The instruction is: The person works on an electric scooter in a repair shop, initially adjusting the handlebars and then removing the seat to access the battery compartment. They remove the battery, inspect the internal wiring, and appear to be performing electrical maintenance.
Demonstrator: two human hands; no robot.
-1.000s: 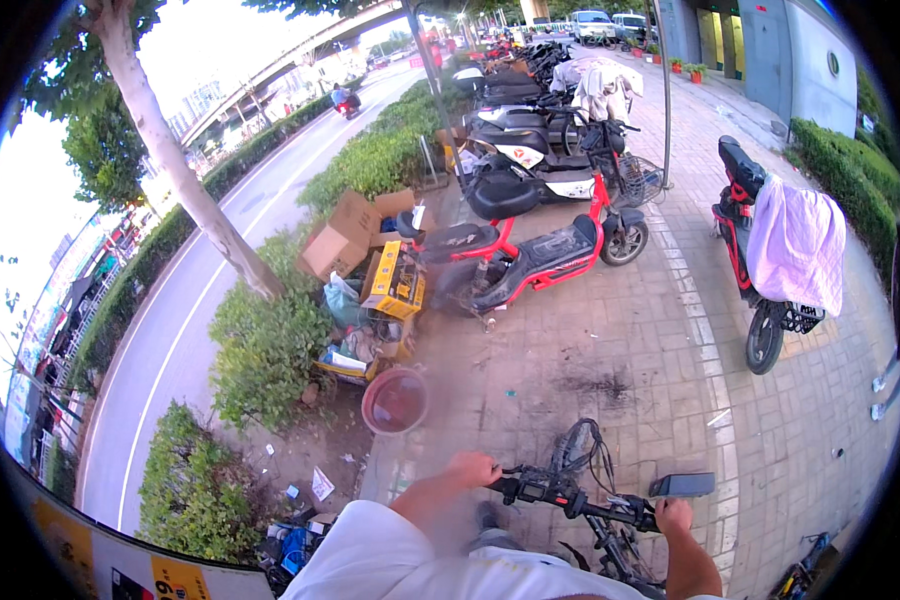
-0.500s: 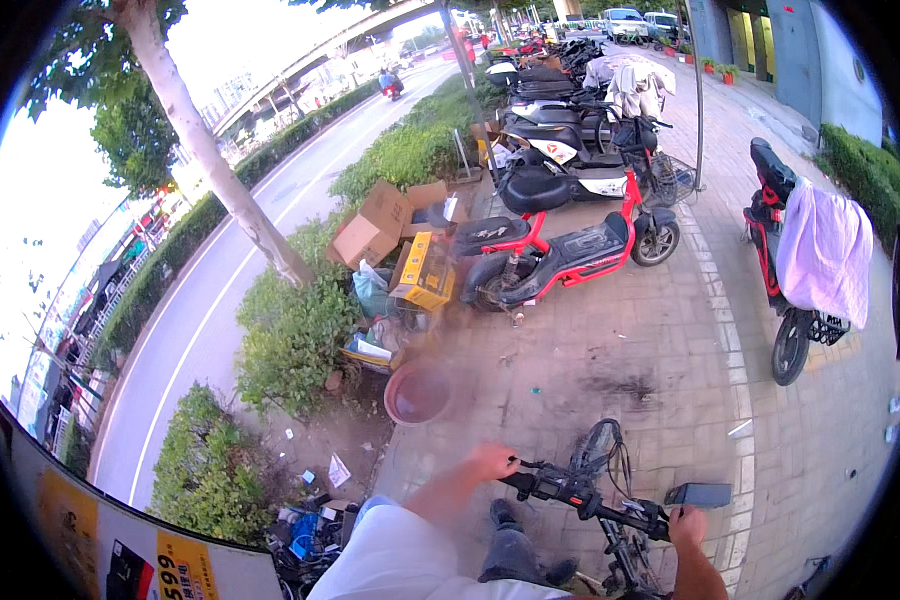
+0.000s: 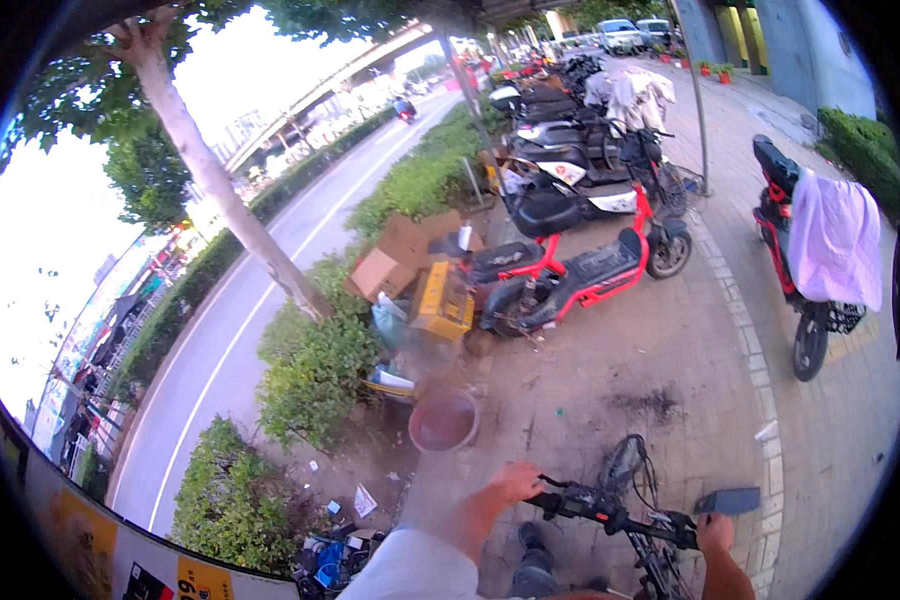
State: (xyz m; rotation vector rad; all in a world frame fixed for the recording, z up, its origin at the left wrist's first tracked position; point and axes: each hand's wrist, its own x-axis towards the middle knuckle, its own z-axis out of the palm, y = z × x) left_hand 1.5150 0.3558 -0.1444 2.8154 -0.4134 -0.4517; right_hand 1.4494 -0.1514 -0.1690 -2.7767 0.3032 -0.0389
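Lit by soft daylight, blown out to white in the sky [image 3: 60,215] at left; hazy and smeared around the bucket [image 3: 444,421] below centre; bent toward the black round rim.

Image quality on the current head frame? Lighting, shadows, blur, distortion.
Head view: sky blown out at left; soft light, no hard shadows on the pinkish-grey brick paving; hazy smear around the round dull-red bucket; fisheye bows the flat white-and-yellow board, black rim masks corners; left hand and right hand on the black handlebar readable.
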